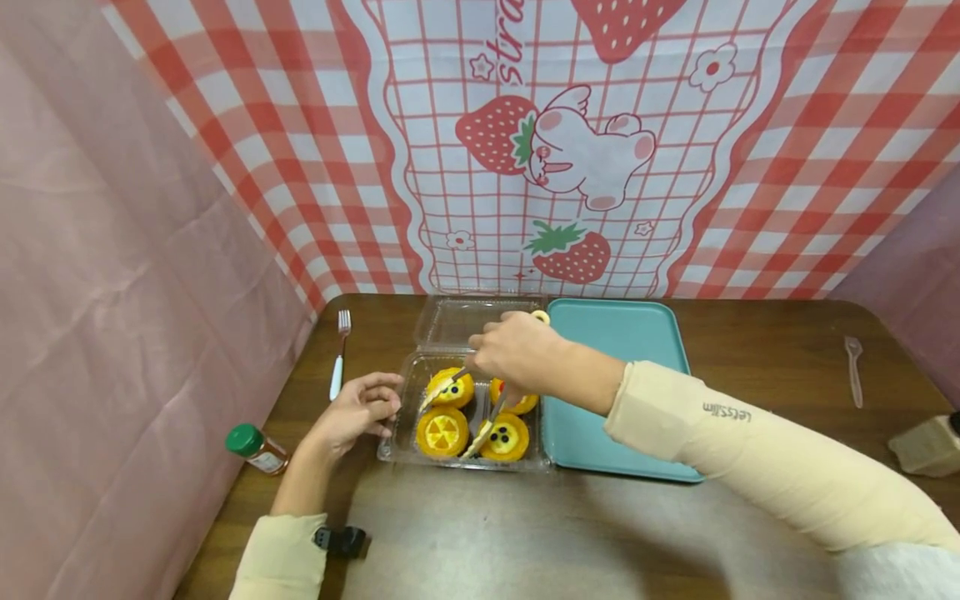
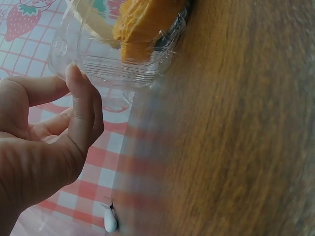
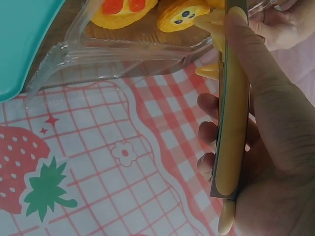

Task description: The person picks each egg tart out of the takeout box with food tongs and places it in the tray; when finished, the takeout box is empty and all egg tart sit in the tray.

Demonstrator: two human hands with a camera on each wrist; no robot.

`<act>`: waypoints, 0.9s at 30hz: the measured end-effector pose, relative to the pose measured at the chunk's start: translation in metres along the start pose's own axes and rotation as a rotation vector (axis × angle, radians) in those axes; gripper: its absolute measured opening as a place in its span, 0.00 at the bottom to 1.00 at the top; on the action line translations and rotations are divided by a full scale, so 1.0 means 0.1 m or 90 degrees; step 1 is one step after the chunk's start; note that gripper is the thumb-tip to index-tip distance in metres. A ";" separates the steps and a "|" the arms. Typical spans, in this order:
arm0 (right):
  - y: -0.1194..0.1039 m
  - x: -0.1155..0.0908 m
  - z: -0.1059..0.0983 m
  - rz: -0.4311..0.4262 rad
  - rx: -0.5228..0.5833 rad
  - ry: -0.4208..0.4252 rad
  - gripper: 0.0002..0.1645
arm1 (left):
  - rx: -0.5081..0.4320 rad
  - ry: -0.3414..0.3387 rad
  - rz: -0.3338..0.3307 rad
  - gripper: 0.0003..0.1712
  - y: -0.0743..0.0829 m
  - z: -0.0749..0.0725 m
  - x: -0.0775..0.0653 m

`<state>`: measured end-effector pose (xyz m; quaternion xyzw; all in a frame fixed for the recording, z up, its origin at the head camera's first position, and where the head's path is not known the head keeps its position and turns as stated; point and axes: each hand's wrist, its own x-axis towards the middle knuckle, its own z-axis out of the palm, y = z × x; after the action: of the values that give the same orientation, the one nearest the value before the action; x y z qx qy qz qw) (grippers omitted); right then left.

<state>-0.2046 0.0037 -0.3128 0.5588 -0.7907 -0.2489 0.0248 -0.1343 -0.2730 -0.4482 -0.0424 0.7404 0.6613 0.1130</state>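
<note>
A clear plastic container [image 1: 390, 450] holds several yellow egg tarts, among them one topped with orange wedges [image 1: 442, 432] and one with dark berries [image 1: 506, 437]. My right hand [image 1: 517, 354] grips a pair of tongs [image 3: 231, 132] over the container. The tongs' cream tips are spread apart, one by the back-left tart [image 1: 459, 398], the other between the two front tarts. At the container's left wall is my left hand [image 1: 363, 410], its relaxed fingertips against or very near the plastic. Part of the back-right tart [image 1: 527, 404] is hidden by the right hand.
The container's transparent lid [image 1: 450, 323] is folded back. A teal tray [image 1: 622, 454] lies to its right. A fork [image 1: 338, 358] and a green-capped jar [image 1: 258, 450] are at left. On the right are a clear plastic utensil [image 1: 854, 371] and a beige object [image 1: 926, 447].
</note>
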 end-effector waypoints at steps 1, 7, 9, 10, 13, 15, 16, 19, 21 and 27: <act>-0.01 0.00 0.00 -0.001 -0.002 -0.001 0.42 | 0.000 0.000 0.000 0.25 0.00 0.00 0.00; 0.01 0.04 0.01 -0.003 -0.001 -0.010 0.40 | -0.002 -0.003 0.002 0.25 0.00 -0.01 0.00; 0.01 0.06 0.02 -0.004 0.002 -0.007 0.39 | -0.003 -0.002 0.002 0.25 0.00 0.00 0.00; 0.01 0.07 0.03 -0.005 0.005 -0.005 0.38 | -0.005 -0.001 0.002 0.25 0.00 0.00 0.00; 0.01 0.10 0.05 -0.014 0.015 0.001 0.37 | -0.008 0.001 0.000 0.25 0.00 0.01 0.00; 0.01 0.11 0.06 -0.020 0.019 0.003 0.36 | -0.010 0.001 -0.001 0.25 0.00 0.02 0.00; 0.00 0.11 0.07 -0.023 0.020 0.003 0.36 | -0.010 0.001 -0.001 0.25 0.00 0.02 0.00; 0.00 0.11 0.09 -0.027 0.019 0.014 0.35 | -0.012 0.000 -0.003 0.25 0.01 0.03 0.00; -0.01 0.10 0.11 -0.030 0.018 0.027 0.35 | -0.013 0.002 -0.005 0.25 0.01 0.02 0.00; 0.02 0.07 0.11 -0.035 0.003 0.061 0.32 | -0.016 0.003 -0.009 0.25 0.01 0.01 0.00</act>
<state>-0.2122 0.0015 -0.3234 0.5916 -0.7736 -0.2206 0.0544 -0.1340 -0.2722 -0.4470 -0.0504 0.7321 0.6694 0.1154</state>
